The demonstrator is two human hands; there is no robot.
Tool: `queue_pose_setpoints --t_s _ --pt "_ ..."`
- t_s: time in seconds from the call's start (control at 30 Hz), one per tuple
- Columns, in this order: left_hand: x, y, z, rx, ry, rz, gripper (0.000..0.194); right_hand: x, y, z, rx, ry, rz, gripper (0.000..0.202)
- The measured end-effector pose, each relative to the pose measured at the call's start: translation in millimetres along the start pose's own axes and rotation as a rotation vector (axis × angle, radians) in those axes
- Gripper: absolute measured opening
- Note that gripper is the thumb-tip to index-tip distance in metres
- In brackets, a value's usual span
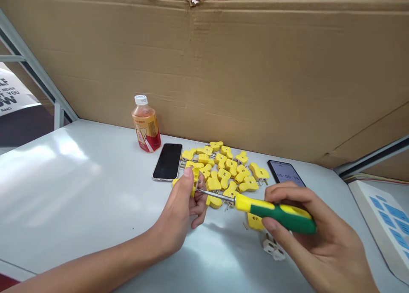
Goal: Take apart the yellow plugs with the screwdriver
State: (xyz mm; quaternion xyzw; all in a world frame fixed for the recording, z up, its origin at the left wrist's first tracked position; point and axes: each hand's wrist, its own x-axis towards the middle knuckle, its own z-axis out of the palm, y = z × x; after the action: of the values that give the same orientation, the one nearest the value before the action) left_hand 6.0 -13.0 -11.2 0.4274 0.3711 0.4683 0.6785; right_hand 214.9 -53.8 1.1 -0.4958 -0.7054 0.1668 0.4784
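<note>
My left hand (182,203) is closed around a yellow plug (194,188), partly hidden by the thumb and fingers. In my right hand (319,237) is a screwdriver (281,216) with a green and yellow handle, its shaft pointing left. The screwdriver's tip meets the plug in my left hand, beside the thumb. Below the handle, partly covered by it, lies a yellow plug shell (254,221) with a small screw (246,226) next to it. Nearer to me rests a white plug insert (273,248) with metal parts. Several yellow plugs (223,176) form a pile just beyond my hands.
A drink bottle (146,124) stands at the back left, near a dark-screened phone (168,162). Behind my right hand, another phone (285,172) displays a timer. A white box with blue labels (380,225) sits at the right edge. Cardboard (204,71) walls off the table's back.
</note>
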Motion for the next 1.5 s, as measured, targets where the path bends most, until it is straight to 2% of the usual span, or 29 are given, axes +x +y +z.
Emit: queue_pose_setpoints --t_s 0.07,0.1,0.17,0.23,0.27,0.3,0.4,0.47,0.53,0.63,0.7,0.8,0.87,0.93,1.0,1.1,1.2,1.27,1.4,1.5 --pt "-0.2 -1.0 0.4 -0.009 -0.001 0.002 0.064 1.6 -0.5 -0.4 0.041 0.013 -0.049 0.021" --pt "-0.7 -2.2 0.6 -0.010 -0.006 0.005 0.064 1.9 -1.2 0.6 0.070 0.021 -0.011 0.023" --pt "-2.3 -4.8 1.1 -0.013 -0.010 0.012 0.064 1.6 -2.6 3.4 0.123 0.024 0.163 0.023" --pt "-3.7 -6.5 1.5 -0.008 -0.006 0.014 0.064 1.5 -3.3 4.8 0.133 0.008 0.354 0.039" --pt "-4.2 -6.7 1.6 -0.004 -0.002 0.013 0.065 2.1 -3.2 4.3 0.118 -0.002 0.390 0.043" --pt "-4.3 -6.5 1.7 -0.005 0.000 0.010 0.065 3.1 -2.8 3.0 0.101 -0.012 0.360 0.041" --pt "-3.8 -4.6 1.7 -0.028 -0.003 0.001 0.065 6.8 -2.0 -1.8 0.084 -0.015 0.089 0.014" --pt "-3.4 -3.9 1.7 -0.031 -0.012 0.005 0.064 7.0 -2.6 -1.4 0.133 0.011 0.030 0.014" --pt "-3.4 -4.3 1.5 -0.013 -0.016 0.012 0.064 4.4 -3.8 2.4 0.168 0.038 0.160 0.021" --pt "-3.2 -6.4 0.8 0.004 -0.004 0.012 0.063 -0.5 -3.9 7.2 0.124 0.029 0.397 0.042" --pt "-2.4 -7.5 0.1 0.003 0.003 0.009 0.063 -0.9 -2.3 5.6 0.059 0.015 0.327 0.038" --pt "-0.6 -7.8 -0.6 -0.019 -0.005 -0.002 0.063 3.0 1.0 -1.8 0.029 0.006 0.033 0.010" --pt "-0.1 -7.3 -0.3 -0.040 -0.014 -0.007 0.063 5.8 2.5 -5.2 0.059 0.001 -0.041 0.012" --pt "-0.5 -6.9 0.5 -0.048 -0.022 -0.016 0.064 7.0 3.2 -5.1 0.068 -0.012 -0.004 0.016" --pt "-1.4 -6.4 1.1 -0.054 -0.025 -0.031 0.065 6.3 3.4 -2.3 0.026 -0.028 0.101 0.012" --pt "-1.8 -5.6 1.2 -0.067 -0.022 -0.055 0.066 4.7 2.8 2.1 -0.077 -0.023 0.182 0.028" --pt "-0.8 -4.9 0.0 -0.064 -0.029 -0.070 0.064 5.0 1.6 2.0 -0.098 -0.019 0.020 0.007" --pt "-0.6 -5.0 -1.2 -0.061 -0.046 -0.078 0.063 5.5 1.5 -0.3 -0.080 -0.012 -0.070 0.010" --pt "-1.3 -6.4 -3.4 -0.076 -0.056 -0.091 0.063 4.4 5.0 -5.2 -0.128 -0.038 -0.063 0.022" --pt "-1.1 -6.7 -4.3 -0.076 -0.053 -0.088 0.063 4.1 8.5 -6.3 -0.179 -0.170 -0.050 0.012"
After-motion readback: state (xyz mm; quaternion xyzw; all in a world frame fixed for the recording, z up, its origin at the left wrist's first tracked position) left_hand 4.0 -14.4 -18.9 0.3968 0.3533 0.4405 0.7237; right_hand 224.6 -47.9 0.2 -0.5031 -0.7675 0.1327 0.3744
